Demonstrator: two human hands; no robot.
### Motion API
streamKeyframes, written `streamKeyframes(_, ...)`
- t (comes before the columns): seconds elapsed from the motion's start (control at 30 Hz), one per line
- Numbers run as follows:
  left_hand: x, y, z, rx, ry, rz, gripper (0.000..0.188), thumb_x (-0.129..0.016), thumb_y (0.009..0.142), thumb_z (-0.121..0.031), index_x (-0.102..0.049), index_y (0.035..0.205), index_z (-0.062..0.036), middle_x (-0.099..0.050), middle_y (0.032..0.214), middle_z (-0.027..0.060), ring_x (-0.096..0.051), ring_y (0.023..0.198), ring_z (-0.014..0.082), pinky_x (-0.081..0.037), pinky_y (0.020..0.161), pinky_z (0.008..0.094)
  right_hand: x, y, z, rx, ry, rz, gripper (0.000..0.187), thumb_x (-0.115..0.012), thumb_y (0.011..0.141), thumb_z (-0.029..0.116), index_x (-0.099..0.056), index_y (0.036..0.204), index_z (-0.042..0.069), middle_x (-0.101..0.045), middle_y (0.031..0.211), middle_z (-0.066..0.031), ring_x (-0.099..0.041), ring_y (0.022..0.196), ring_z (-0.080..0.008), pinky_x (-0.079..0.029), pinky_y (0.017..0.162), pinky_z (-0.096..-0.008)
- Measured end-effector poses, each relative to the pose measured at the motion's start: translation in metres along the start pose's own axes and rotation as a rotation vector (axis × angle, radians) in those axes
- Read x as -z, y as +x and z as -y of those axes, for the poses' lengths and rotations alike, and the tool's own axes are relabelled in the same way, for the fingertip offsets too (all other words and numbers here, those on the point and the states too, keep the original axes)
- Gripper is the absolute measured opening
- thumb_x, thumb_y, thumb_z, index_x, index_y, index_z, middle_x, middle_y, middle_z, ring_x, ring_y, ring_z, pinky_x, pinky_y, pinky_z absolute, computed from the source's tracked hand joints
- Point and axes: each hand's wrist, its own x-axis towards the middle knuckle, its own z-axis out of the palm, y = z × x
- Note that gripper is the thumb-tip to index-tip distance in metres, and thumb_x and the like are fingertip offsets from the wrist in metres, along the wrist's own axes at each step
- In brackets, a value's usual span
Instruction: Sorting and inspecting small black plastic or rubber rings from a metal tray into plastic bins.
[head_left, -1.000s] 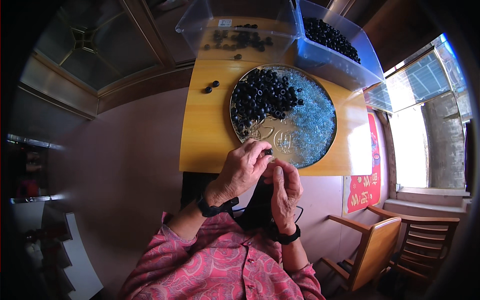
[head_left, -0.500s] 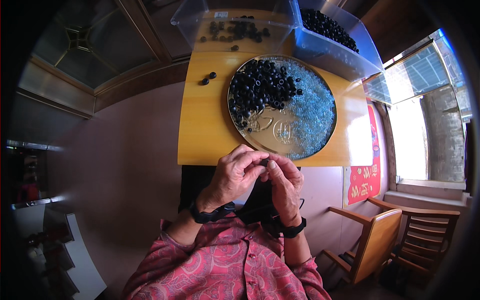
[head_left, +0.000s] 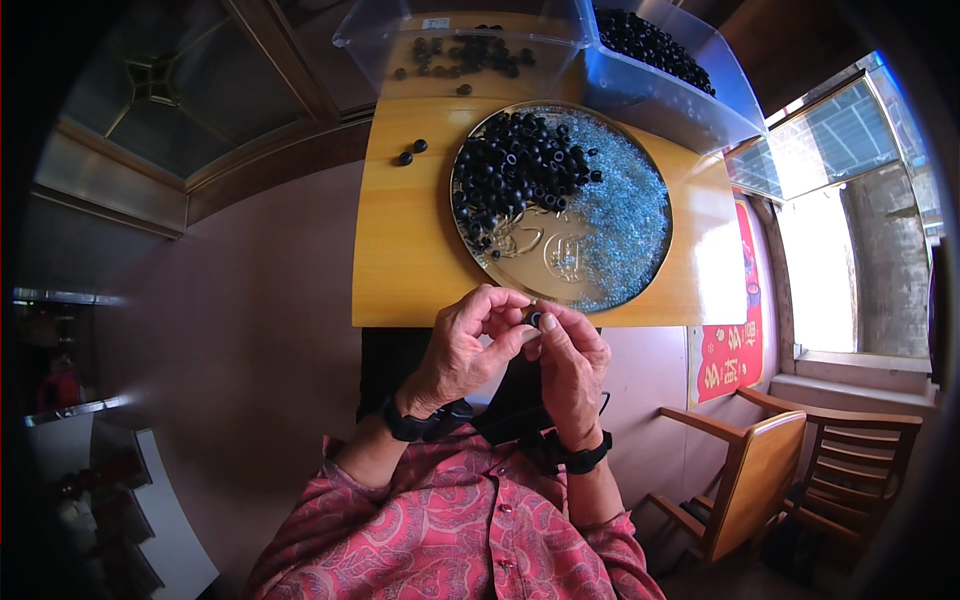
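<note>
Just off the table's near edge, a small black hollow piece (head_left: 533,318), round with a pale ring at its opening, is pinched between the fingertips of both hands. My left hand (head_left: 465,345) has thumb and index finger closed at its left side. My right hand (head_left: 573,365) grips it from the right, the thumb on top. Fingers partly cover it; a tiny part with it cannot be made out. Beyond the hands lies a round golden tray (head_left: 520,277), with black hollow pieces (head_left: 520,165) heaped at its left and tiny clear-blue pieces (head_left: 630,225) spread over its right.
The tray rests on a yellow wooden table (head_left: 395,240). Two loose black pieces (head_left: 412,153) lie left of it. A clear bin (head_left: 370,45) with scattered black pieces and a bluish bin (head_left: 660,105) full of them stand at the back. Wooden chairs (head_left: 760,480) are at right.
The fingers have shifted round the black piece, and its ringed opening now shows. My left index finger is lifted slightly. The view has moved a little; the tray's contents look the same.
</note>
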Motion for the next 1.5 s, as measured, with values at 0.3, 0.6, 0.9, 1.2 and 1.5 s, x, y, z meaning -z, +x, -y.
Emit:
streamKeyframes(0.3,0.001,0.009,0.003,-0.457,0.438,-0.034,0.015,-0.073,0.083,-0.001,-0.066,0.096,-0.0003,-0.064,0.089,0.0071,-0.064,0.072,0.0132,-0.053,0.062,0.0253,0.006,0.0,-0.004,-0.079,0.041,0.026,0.021,-0.061,0.096,0.012,-0.065,0.111,-0.002,-0.064,0.081,-0.0036,-0.056,0.067,-0.0083,-0.044,0.06,-0.0212)
streamKeyframes(0.6,0.001,0.005,0.006,-0.102,-0.022,0.016,0.012,-0.069,0.088,-0.005,-0.066,0.097,0.0023,-0.064,0.088,0.0025,-0.063,0.079,0.0102,-0.053,0.066,0.0238,0.003,0.001,-0.003,-0.148,0.099,0.059,0.019,-0.06,0.097,0.014,-0.063,0.109,-0.001,-0.063,0.078,-0.0044,-0.058,0.066,-0.0093,-0.044,0.058,-0.0212)
streamKeyframes(0.9,0.013,0.002,0.015,0.161,-0.426,0.146,0.022,-0.069,0.089,-0.011,-0.063,0.108,-0.0013,-0.065,0.091,0.0048,-0.062,0.078,0.0111,-0.052,0.069,0.0251,0.002,-0.003,-0.003,-0.084,-0.06,0.11,0.012,-0.061,0.096,0.012,-0.062,0.102,0.001,-0.062,0.078,-0.0035,-0.057,0.066,-0.0081,-0.045,0.058,-0.0202)
streamKeyframes(1.2,0.02,0.002,0.007,0.315,-0.522,0.062,0.023,-0.069,0.09,-0.017,-0.067,0.105,0.0002,-0.067,0.082,0.006,-0.062,0.064,0.0119,-0.053,0.059,0.0248,-0.002,0.001,-0.008,0.507,-0.565,0.127,0.022,-0.073,0.08,-0.006,-0.062,0.098,0.001,-0.058,0.098,-0.0061,-0.057,0.076,-0.0101,-0.047,0.063,-0.0227)
streamKeyframes(1.5,0.026,0.002,0.004,0.36,-0.389,0.119,0.025,-0.067,0.092,-0.021,-0.068,0.104,0.001,-0.067,0.079,0.0056,-0.062,0.062,0.0093,-0.054,0.058,0.0238,0.001,0.007,-0.005,0.528,-0.668,0.197,0.026,-0.077,0.075,-0.005,-0.06,0.093,0.003,-0.06,0.086,-0.0067,-0.06,0.071,-0.0136,-0.048,0.06,-0.0252)
